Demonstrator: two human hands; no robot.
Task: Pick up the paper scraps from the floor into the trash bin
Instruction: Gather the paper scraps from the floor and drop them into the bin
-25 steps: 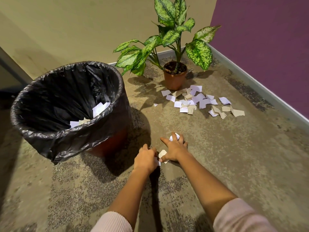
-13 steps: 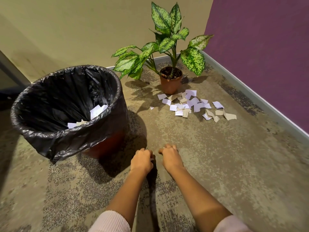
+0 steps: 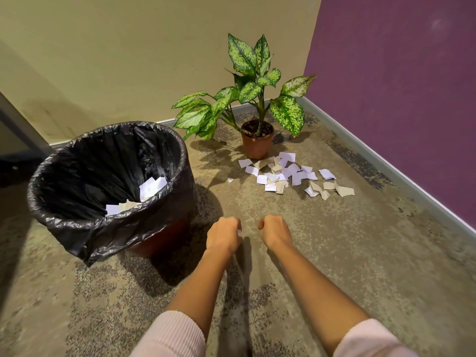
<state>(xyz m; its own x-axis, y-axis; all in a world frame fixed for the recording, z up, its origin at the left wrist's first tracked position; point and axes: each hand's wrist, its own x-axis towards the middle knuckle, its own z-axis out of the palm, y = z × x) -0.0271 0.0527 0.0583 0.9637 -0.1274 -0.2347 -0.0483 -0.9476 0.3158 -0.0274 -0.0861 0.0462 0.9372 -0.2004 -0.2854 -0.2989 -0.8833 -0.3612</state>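
Note:
My left hand (image 3: 223,234) is a closed fist just right of the trash bin, and a sliver of white paper shows at its fingers. My right hand (image 3: 274,231) is fisted beside it, a little apart; scraps it gathered a moment ago are hidden inside. The trash bin (image 3: 164,194) at the left is lined with a black bag and holds several white scraps (image 3: 152,188). A pile of white and tan paper scraps (image 3: 288,173) lies on the floor in front of the plant pot. One small scrap (image 3: 230,179) lies alone to its left.
A potted plant (image 3: 257,143) with spotted green leaves stands in the corner behind the pile. A beige wall runs behind, a purple wall with a grey baseboard (image 3: 386,166) along the right. The floor is mottled grey-brown carpet.
Both hands closed over the scraps they were gathering on the floor and lifted as fists. The view pulled back and up, so the bin and pile look farther off.

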